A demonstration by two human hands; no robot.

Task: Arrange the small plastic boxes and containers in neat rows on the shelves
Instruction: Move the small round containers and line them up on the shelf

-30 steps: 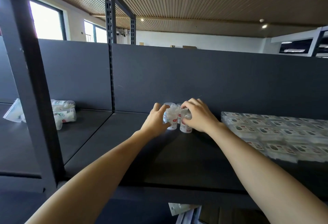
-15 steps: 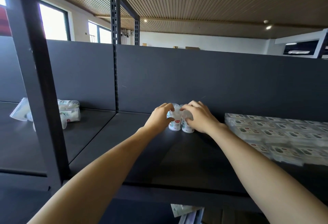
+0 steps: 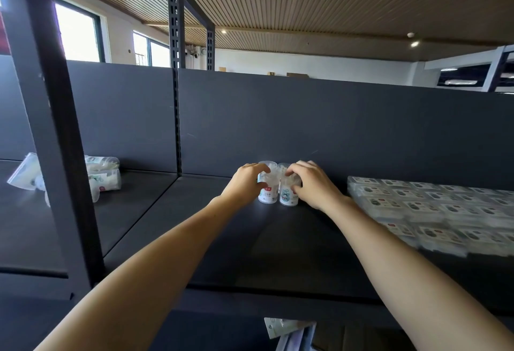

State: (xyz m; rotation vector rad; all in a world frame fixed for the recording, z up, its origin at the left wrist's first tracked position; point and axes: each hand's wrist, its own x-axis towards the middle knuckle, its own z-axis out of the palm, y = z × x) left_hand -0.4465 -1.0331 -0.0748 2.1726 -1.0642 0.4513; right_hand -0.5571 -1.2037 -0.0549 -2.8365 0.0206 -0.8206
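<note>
While flat boxes (image 3: 434, 211) already lie in neat rows at right, both hands, left hand (image 3: 244, 186) and right hand (image 3: 314, 186), curl fingers round upright containers (image 3: 278, 192) mid-shelf (image 3: 278, 253); loose packs (image 3: 103, 175) far left remain unsorted.

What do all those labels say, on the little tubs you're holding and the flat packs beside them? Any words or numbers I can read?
None can be read.
Small clear containers: printed labels with a red patch and a cartoon figure, lettering too small.
Flat boxes: labels blurred.
Bagged containers: print too small.
Package below the shelf: no legible text.
</note>
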